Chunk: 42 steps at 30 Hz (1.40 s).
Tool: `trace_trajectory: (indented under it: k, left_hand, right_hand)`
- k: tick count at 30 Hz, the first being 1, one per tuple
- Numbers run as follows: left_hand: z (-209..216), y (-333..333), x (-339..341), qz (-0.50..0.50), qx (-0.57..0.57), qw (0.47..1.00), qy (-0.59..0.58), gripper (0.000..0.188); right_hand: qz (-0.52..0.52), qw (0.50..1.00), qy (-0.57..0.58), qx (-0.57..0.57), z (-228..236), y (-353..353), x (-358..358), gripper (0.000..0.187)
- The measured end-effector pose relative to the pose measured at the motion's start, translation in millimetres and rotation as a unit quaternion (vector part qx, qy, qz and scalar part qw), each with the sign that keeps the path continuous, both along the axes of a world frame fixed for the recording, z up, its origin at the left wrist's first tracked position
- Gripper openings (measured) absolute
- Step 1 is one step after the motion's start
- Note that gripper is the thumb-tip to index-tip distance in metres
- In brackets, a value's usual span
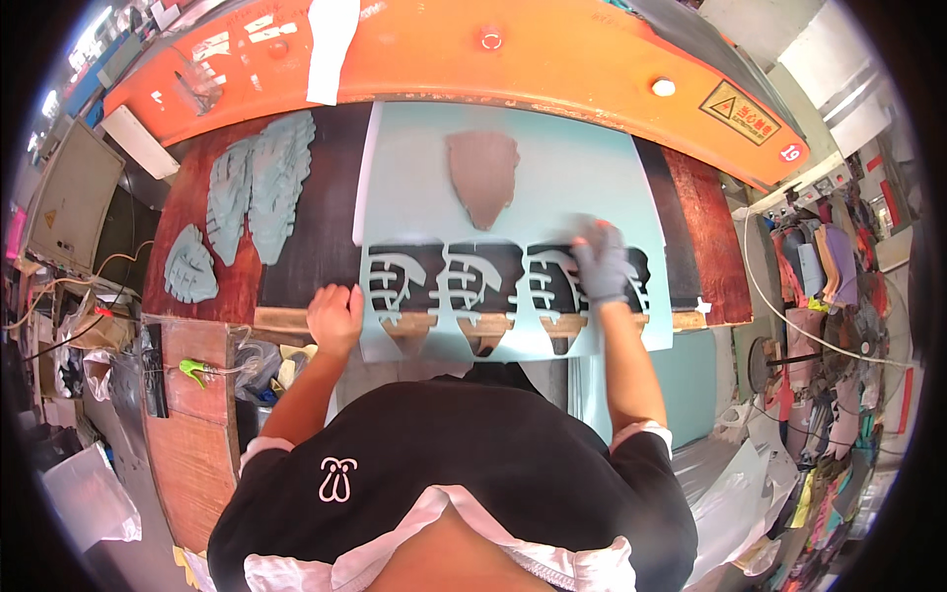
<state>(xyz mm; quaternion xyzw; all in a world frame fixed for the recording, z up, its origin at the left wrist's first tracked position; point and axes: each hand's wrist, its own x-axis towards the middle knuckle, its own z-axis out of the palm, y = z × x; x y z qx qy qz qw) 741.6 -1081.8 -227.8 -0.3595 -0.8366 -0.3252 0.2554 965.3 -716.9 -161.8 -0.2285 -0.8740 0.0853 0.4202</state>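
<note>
A pale teal sheet [404, 168] lies across the worktable, with a row of shoe-upper-shaped cutouts along its near part. My bare left hand [335, 316] is at the sheet's left edge, fingers bent and close together; what they grip, if anything, is hidden. My right hand [600, 261], in a grey glove with bare fingertips, is over the rightmost cutouts. Its fingers are stretched out and blurred by motion. Farther back on the sheet sits a brownish, pointed piece [481, 178] with a wavy edge, apart from both hands.
Stacks of cut teal pieces [281, 183] lie on the left of the dark and reddish board [330, 212]. An orange machine beam [562, 69] spans the far side. A small cabinet [187, 395] stands at the left; coloured material pieces [829, 261] hang at the right.
</note>
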Motion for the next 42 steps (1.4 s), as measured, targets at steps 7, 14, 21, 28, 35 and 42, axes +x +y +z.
trace_trajectory:
  k: [7, 14, 21, 28, 35, 42]
  left_hand:
    - [-3, -52, 59, -0.014, 0.056, 0.986, -0.155, 0.016]
    - [20, 18, 39, -0.161, -0.044, 0.985, -0.041, 0.043]
    - [0, 44, 5, -0.04, -0.167, 0.982, -0.083, 0.046]
    - [-2, 45, 9, -0.04, -0.124, 0.99, -0.058, 0.044]
    - [-2, 43, 8, -0.045, -0.123, 0.988, -0.077, 0.046]
    - [4, 54, -16, -0.073, 0.009, 0.962, -0.261, 0.05]
  right_hand:
    - [0.019, 0.969, -0.233, -0.082, 19, -107, -116, 0.082]
    - [-0.102, 0.919, -0.359, -0.127, 37, -150, -111, 0.092]
    - [-0.031, 0.965, -0.208, -0.154, 12, -139, -100, 0.088]
    - [0.144, 0.836, 0.113, -0.518, 34, -81, -41, 0.07]
    - [-0.129, 0.958, -0.228, -0.115, 23, -77, -28, 0.074]
    - [-0.109, 0.951, -0.26, -0.13, 13, -61, -27, 0.081]
